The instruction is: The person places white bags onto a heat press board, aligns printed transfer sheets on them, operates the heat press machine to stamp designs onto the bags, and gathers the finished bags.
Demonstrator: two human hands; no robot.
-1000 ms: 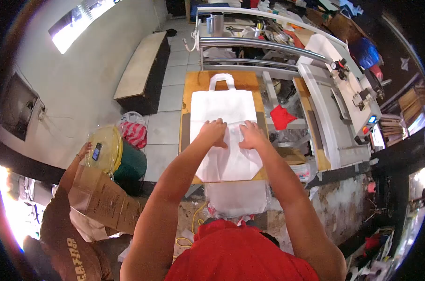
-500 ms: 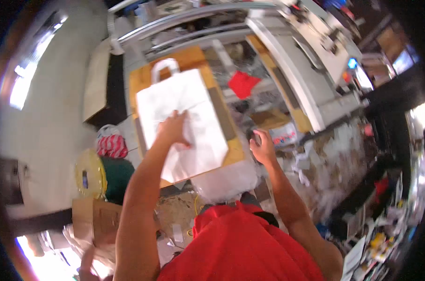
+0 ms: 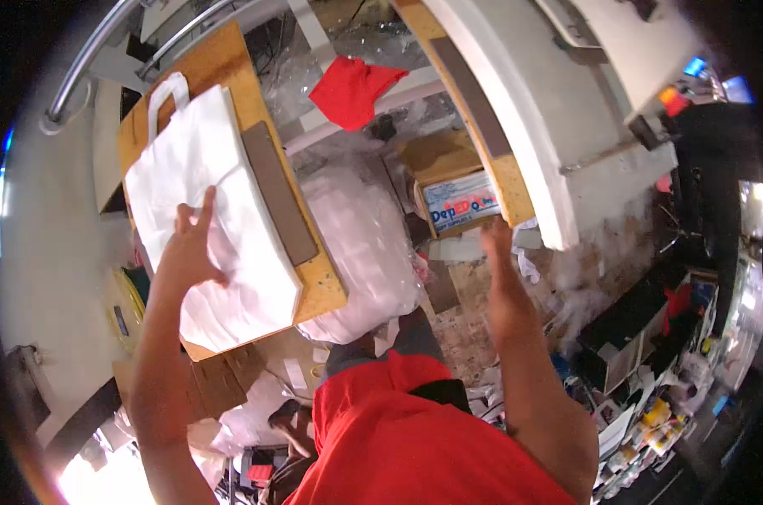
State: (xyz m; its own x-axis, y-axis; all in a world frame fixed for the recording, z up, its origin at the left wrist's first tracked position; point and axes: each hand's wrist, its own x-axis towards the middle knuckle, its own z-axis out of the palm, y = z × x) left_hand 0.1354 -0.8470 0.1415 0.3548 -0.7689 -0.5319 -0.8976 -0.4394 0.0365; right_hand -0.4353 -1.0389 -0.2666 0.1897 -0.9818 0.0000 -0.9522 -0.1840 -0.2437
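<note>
A white tote bag (image 3: 205,151) with a loop handle lies flat on a wooden board (image 3: 323,295) at left. My left hand (image 3: 192,252) rests on the bag with fingers spread, pressing on its surface. At the near corner of a second wooden board (image 3: 516,189), to the right, is my right hand (image 3: 498,236). Its fingers are blurred and partly hidden, so I cannot make out whether it grips anything. Just beyond it sits a box with a printed blue-and-red label (image 3: 461,202).
A red cloth (image 3: 356,91) hangs over a pale crossbar between the boards. Below, a large plastic-wrapped white bundle (image 3: 360,244) stands close to my legs. A white machine frame (image 3: 524,126) runs along the right. Clutter (image 3: 659,412) fills the lower right.
My view has turned right, so the bag and board appear further left. My left hand stays on the bag. My right hand has moved from open space to the right board's corner.
</note>
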